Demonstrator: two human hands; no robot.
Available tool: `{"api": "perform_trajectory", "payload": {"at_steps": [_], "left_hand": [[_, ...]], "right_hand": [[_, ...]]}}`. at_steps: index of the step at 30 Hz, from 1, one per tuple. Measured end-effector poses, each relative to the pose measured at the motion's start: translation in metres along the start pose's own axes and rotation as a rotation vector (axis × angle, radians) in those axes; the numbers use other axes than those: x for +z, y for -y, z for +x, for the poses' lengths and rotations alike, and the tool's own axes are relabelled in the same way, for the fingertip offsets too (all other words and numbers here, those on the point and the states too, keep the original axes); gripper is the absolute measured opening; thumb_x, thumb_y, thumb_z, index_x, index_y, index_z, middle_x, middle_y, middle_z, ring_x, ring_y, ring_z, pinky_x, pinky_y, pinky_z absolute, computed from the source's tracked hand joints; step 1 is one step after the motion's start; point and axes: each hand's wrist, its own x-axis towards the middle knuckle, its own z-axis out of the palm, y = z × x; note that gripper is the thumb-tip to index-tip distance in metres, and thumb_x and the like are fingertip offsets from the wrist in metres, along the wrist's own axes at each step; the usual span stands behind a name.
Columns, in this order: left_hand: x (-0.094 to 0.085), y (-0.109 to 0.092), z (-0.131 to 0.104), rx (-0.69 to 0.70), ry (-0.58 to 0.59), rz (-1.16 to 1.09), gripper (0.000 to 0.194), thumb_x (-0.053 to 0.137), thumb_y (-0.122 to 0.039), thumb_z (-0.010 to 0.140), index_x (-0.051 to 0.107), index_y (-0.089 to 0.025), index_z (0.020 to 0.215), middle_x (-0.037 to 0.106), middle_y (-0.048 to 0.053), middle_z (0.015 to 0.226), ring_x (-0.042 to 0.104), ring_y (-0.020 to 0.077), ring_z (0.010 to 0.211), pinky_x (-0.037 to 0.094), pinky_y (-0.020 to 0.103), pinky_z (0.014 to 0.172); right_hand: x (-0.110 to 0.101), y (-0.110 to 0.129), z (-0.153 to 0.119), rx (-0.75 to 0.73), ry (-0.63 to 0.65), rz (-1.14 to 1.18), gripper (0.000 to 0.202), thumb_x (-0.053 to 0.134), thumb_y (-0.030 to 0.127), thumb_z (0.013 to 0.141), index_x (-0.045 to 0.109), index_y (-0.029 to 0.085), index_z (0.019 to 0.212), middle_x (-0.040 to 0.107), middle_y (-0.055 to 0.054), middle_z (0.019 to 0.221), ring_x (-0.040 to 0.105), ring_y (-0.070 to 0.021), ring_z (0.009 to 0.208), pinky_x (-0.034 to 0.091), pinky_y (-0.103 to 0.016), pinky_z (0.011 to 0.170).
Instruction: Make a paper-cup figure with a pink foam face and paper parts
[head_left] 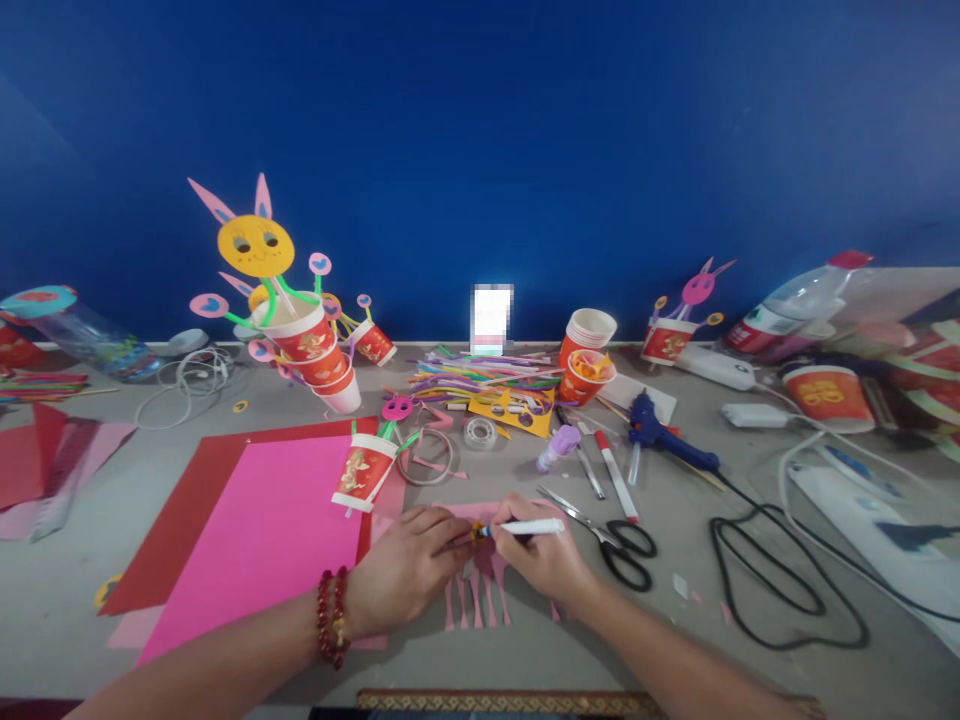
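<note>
My right hand [546,572] is closed around a white marker [536,526] with a blue tip, pointing left. The tip meets a small yellow paper piece [478,532], pinched by the fingers of my left hand [401,565]. Pink paper [480,512] lies under both hands, and several narrow pink cut-out strips [491,598] fan out below the fingers. Just right of my right hand lie scissors [611,540] with black handles, blades partly spread. Beyond my left hand stands a tilted red paper cup [365,470] with a pink face on straws.
Pink and red sheets [262,530] lie at left. Stacked cups with a yellow rabbit face [256,246] stand behind them. Pipe cleaners [487,378], tape [480,432] and a purple glue stick [558,448] are at centre; a blue glue gun [671,440] and its black cord [787,640] at right.
</note>
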Motion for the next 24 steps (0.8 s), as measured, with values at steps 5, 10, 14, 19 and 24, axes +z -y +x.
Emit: {"api": "perform_trajectory", "payload": {"at_steps": [5, 10, 14, 19, 24], "left_hand": [[-0.0012, -0.0003, 0.0000, -0.006, 0.015, 0.001, 0.030, 0.045, -0.020, 0.097, 0.056, -0.017, 0.124, 0.060, 0.011, 0.126, 0.054, 0.0251, 0.110, 0.047, 0.041, 0.093], [-0.0005, 0.0004, 0.0005, 0.000, 0.003, 0.010, 0.029, 0.044, -0.020, 0.097, 0.057, -0.016, 0.123, 0.060, 0.010, 0.127, 0.054, 0.0255, 0.110, 0.047, 0.042, 0.093], [-0.0008, 0.0004, 0.0011, 0.002, -0.002, 0.013, 0.029, 0.044, -0.021, 0.098, 0.057, -0.016, 0.123, 0.061, 0.011, 0.125, 0.055, 0.0251, 0.109, 0.048, 0.041, 0.091], [0.0003, -0.0001, 0.0003, 0.001, -0.007, 0.019, 0.028, 0.046, -0.020, 0.096, 0.057, -0.017, 0.122, 0.060, 0.010, 0.126, 0.054, 0.0247, 0.110, 0.047, 0.041, 0.093], [0.0018, 0.0006, 0.0000, 0.002, -0.022, 0.017, 0.028, 0.047, -0.018, 0.095, 0.058, -0.017, 0.121, 0.061, 0.011, 0.123, 0.054, 0.0241, 0.110, 0.048, 0.041, 0.093]], "right_hand": [[0.0004, -0.0004, -0.0005, -0.005, 0.001, 0.005, 0.015, 0.049, 0.020, 0.083, 0.053, 0.023, 0.070, 0.053, 0.005, 0.057, 0.046, -0.0130, 0.053, 0.032, -0.023, 0.053], [0.0010, -0.0003, -0.0001, -0.001, -0.005, 0.000, 0.015, 0.050, 0.022, 0.084, 0.053, 0.023, 0.069, 0.055, 0.005, 0.057, 0.047, -0.0130, 0.052, 0.032, -0.023, 0.052], [0.0012, -0.0002, 0.0001, 0.001, -0.002, 0.005, 0.014, 0.050, 0.021, 0.083, 0.054, 0.023, 0.070, 0.055, 0.005, 0.056, 0.047, -0.0130, 0.052, 0.033, -0.023, 0.052], [0.0004, -0.0003, 0.0002, 0.000, -0.009, -0.004, 0.015, 0.050, 0.022, 0.084, 0.054, 0.023, 0.069, 0.053, 0.005, 0.055, 0.046, -0.0132, 0.051, 0.034, -0.023, 0.052], [-0.0001, 0.0009, 0.0009, -0.004, -0.007, -0.003, 0.015, 0.050, 0.022, 0.083, 0.054, 0.023, 0.069, 0.053, 0.006, 0.055, 0.046, -0.0129, 0.051, 0.033, -0.023, 0.051]]}}
